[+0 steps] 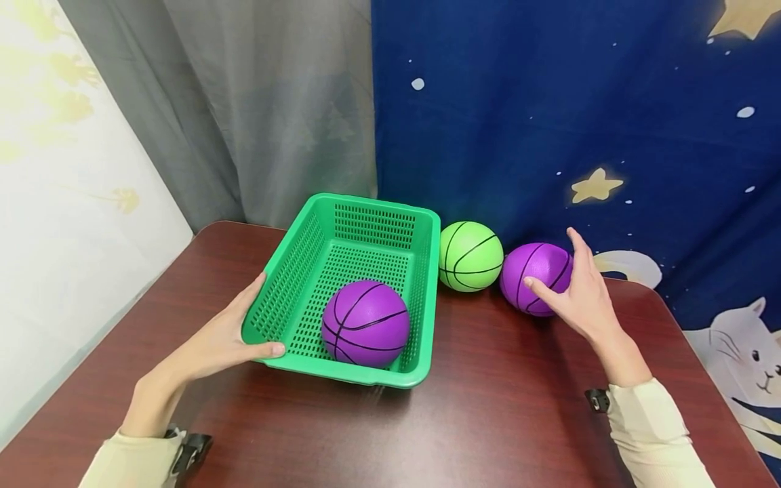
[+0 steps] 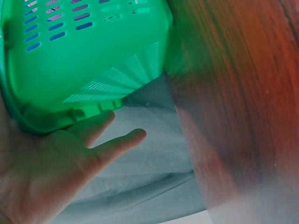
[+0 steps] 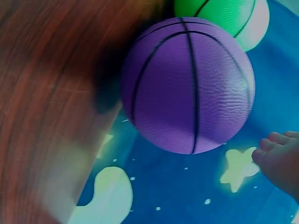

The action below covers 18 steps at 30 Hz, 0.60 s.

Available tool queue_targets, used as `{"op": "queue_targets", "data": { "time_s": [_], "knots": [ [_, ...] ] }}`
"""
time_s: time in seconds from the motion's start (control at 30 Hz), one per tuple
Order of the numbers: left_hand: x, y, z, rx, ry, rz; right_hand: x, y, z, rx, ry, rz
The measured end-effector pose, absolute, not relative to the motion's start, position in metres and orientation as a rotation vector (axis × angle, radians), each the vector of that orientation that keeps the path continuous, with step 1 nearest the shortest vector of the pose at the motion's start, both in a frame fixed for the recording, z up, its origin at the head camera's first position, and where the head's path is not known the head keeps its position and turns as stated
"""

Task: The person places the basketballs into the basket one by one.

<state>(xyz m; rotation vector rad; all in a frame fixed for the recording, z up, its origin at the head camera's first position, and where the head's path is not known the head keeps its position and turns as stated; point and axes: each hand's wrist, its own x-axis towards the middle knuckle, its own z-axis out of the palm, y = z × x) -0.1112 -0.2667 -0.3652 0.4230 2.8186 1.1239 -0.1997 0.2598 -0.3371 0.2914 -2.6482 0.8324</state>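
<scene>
Pale sleeves (image 1: 653,430) are lying closest to the camera, and past them both hands are working. My right hand (image 1: 582,298) is holding nothing: thumb and fingers are standing wide apart, and the right wrist view is showing a gap between the fingers and the loose purple ball (image 1: 542,260). My left hand (image 1: 222,339) is gripping the green basket (image 1: 432,298) by its near left corner, thumb over the rim. That loose ball is sitting near the back of the brown table (image 1: 488,407), just beside the green ball (image 1: 470,257), with the blue curtain (image 1: 518,135) hanging behind. One poke could be sending it rolling, I think, so I should be cupping it from both sides and squeezing softly. Another purple ball (image 1: 366,325) is resting inside the basket, so my left hand should be holding that corner nice and steady.
</scene>
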Motion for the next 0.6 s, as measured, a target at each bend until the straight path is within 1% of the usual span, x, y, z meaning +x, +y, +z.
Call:
{"op": "queue_targets", "data": {
  "time_s": [0.6],
  "knots": [
    [-0.111,-0.265,-0.366,0.417,2.813,1.128,-0.221,0.27,-0.366,0.209,-2.7,0.716]
  ]
}}
